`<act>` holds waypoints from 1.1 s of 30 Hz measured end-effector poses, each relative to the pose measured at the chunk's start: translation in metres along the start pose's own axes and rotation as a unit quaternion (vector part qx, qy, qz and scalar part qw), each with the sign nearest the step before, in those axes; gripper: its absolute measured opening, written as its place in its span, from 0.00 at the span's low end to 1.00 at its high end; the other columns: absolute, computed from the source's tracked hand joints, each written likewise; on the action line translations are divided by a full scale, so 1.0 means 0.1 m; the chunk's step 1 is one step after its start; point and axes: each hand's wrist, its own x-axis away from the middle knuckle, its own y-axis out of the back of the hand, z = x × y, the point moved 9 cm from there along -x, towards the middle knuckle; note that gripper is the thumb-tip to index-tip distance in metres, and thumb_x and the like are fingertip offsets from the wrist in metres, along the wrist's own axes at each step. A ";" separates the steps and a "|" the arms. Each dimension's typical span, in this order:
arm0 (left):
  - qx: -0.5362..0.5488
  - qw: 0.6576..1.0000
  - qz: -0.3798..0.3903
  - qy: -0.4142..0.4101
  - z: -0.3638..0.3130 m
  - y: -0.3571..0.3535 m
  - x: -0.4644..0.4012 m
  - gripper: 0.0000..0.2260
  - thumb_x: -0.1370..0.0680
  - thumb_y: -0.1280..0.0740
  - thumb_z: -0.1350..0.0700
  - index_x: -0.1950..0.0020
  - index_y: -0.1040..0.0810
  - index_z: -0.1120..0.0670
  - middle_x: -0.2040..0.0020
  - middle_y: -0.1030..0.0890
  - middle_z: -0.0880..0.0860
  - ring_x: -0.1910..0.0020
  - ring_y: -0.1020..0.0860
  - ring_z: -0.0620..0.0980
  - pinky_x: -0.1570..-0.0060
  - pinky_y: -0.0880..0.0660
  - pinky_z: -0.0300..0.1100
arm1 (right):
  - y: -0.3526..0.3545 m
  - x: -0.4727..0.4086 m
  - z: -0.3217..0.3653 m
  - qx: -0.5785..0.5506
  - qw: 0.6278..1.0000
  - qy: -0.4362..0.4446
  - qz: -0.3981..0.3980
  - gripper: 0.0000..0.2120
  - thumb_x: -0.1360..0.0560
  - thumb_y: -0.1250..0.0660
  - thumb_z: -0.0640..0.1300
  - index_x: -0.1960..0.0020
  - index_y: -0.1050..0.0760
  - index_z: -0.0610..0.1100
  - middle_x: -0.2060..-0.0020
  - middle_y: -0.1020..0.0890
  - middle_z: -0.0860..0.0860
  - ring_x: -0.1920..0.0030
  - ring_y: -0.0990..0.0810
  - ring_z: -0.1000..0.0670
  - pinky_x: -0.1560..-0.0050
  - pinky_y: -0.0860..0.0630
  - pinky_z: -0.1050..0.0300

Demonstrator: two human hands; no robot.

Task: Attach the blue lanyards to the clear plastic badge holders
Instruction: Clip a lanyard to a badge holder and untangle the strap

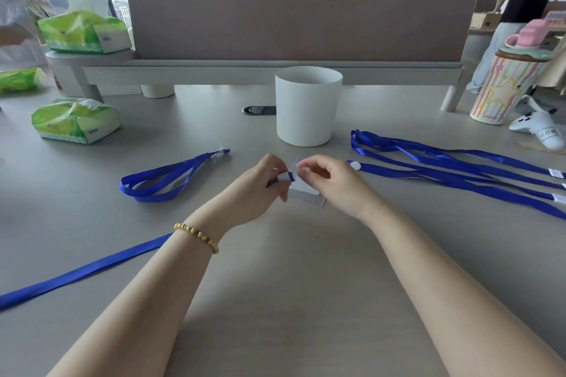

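Left hand grip pinches the lanyard end pointing right; right hand grip pinches the badge holder.

The blue lanyards were glossy satin-like ribbon. The badge holder was clear, smooth plastic. The table looked matt and smooth; the white cup matt; the tissue packs shiny plastic film.
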 end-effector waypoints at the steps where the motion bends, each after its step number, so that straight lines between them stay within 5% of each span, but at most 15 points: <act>1: 0.008 1.000 0.001 -0.002 -0.01 -0.01 0.00 0.01 0.20 0.42 0.57 0.50 0.34 0.53 0.64 0.20 0.45 0.75 0.32 0.40 0.76 0.37 0.30 | -0.01 0.00 -0.02 0.006 1.000 -0.007 -0.002 0.07 0.23 0.38 0.51 0.52 0.25 0.49 0.58 0.21 0.54 0.56 0.24 0.56 0.57 0.29 0.64; 5: 0.006 1.000 0.010 0.020 0.03 -0.05 0.00 0.07 0.21 0.40 0.55 0.43 0.33 0.50 0.64 0.20 0.44 0.68 0.28 0.45 0.65 0.28 0.40 | 0.07 -0.02 -0.07 0.042 0.998 -0.021 -0.038 0.08 0.23 0.37 0.49 0.58 0.31 0.47 0.66 0.27 0.55 0.64 0.29 0.56 0.63 0.33 0.62; 8: -0.080 0.996 0.014 0.043 0.14 -0.05 0.00 0.11 0.20 0.42 0.55 0.37 0.33 0.48 0.61 0.20 0.45 0.63 0.24 0.49 0.57 0.25 0.45 | 0.39 0.00 -0.14 0.098 0.982 -0.029 -0.160 0.08 0.23 0.38 0.48 0.55 0.34 0.44 0.67 0.28 0.54 0.66 0.29 0.52 0.65 0.33 0.55; 12: -0.252 0.967 0.004 0.033 0.17 0.00 -0.01 0.09 0.20 0.44 0.54 0.46 0.25 0.51 0.55 0.20 0.51 0.56 0.23 0.54 0.56 0.25 0.47 | 0.86 0.16 -0.27 0.106 0.937 -0.052 -0.329 0.07 0.22 0.40 0.44 0.54 0.37 0.42 0.66 0.28 0.51 0.63 0.28 0.45 0.65 0.35 0.55; 16: -0.309 0.947 -0.081 -0.018 -0.02 0.15 0.01 0.12 0.20 0.43 0.53 0.45 0.20 0.51 0.49 0.23 0.51 0.46 0.28 0.52 0.54 0.26 0.45 | 0.91 0.15 -0.37 0.062 0.934 -0.075 -0.344 0.06 0.22 0.41 0.44 0.53 0.36 0.43 0.65 0.26 0.51 0.61 0.24 0.45 0.67 0.32 0.54; 18: -0.228 0.961 -0.155 -0.005 -0.08 0.27 0.03 0.12 0.20 0.41 0.53 0.49 0.18 0.52 0.61 0.24 0.50 0.57 0.27 0.53 0.64 0.30 0.41 | 0.75 0.07 -0.42 0.026 0.947 -0.090 -0.307 0.04 0.23 0.40 0.44 0.54 0.35 0.44 0.60 0.20 0.48 0.57 0.21 0.44 0.61 0.28 0.53; 21: 0.057 0.979 -0.188 0.062 0.02 0.30 0.01 0.12 0.20 0.42 0.57 0.53 0.19 0.57 0.74 0.29 0.50 0.72 0.33 0.51 0.72 0.34 0.39 | 0.41 -0.03 -0.39 -0.057 0.969 -0.101 -0.220 0.04 0.24 0.42 0.41 0.52 0.30 0.45 0.63 0.19 0.50 0.60 0.20 0.48 0.57 0.24 0.51; 24: 0.320 0.930 -0.155 0.096 0.04 0.22 0.03 0.14 0.20 0.45 0.66 0.49 0.20 0.57 0.68 0.22 0.52 0.72 0.26 0.46 0.69 0.23 0.35 | 0.09 -0.05 -0.31 -0.165 0.971 -0.120 -0.127 0.10 0.22 0.44 0.38 0.49 0.25 0.40 0.67 0.20 0.50 0.67 0.23 0.52 0.63 0.23 0.60; 27: 0.484 0.862 -0.138 0.054 -0.09 0.22 0.02 0.14 0.21 0.45 0.68 0.55 0.21 0.58 0.69 0.20 0.52 0.74 0.24 0.45 0.68 0.23 0.35 | -0.13 -0.03 -0.28 -0.248 0.955 -0.148 -0.062 0.09 0.21 0.45 0.37 0.51 0.26 0.41 0.67 0.20 0.48 0.67 0.22 0.53 0.61 0.24 0.63; 30: 0.572 0.810 -0.127 0.032 -0.19 0.28 -0.09 0.14 0.21 0.47 0.69 0.56 0.23 0.61 0.70 0.19 0.54 0.73 0.22 0.46 0.64 0.21 0.36 | -0.23 -0.01 -0.23 -0.291 0.946 -0.143 -0.021 0.08 0.19 0.46 0.40 0.53 0.29 0.42 0.60 0.19 0.47 0.61 0.20 0.55 0.53 0.23 0.61; 33: 0.613 0.781 -0.117 0.022 -0.34 0.37 -0.24 0.15 0.22 0.50 0.70 0.57 0.24 0.64 0.67 0.20 0.57 0.71 0.21 0.48 0.62 0.20 0.36 | -0.28 0.01 -0.10 -0.432 0.895 -0.113 0.020 0.10 0.19 0.49 0.39 0.55 0.31 0.41 0.57 0.17 0.43 0.52 0.18 0.46 0.39 0.26 0.49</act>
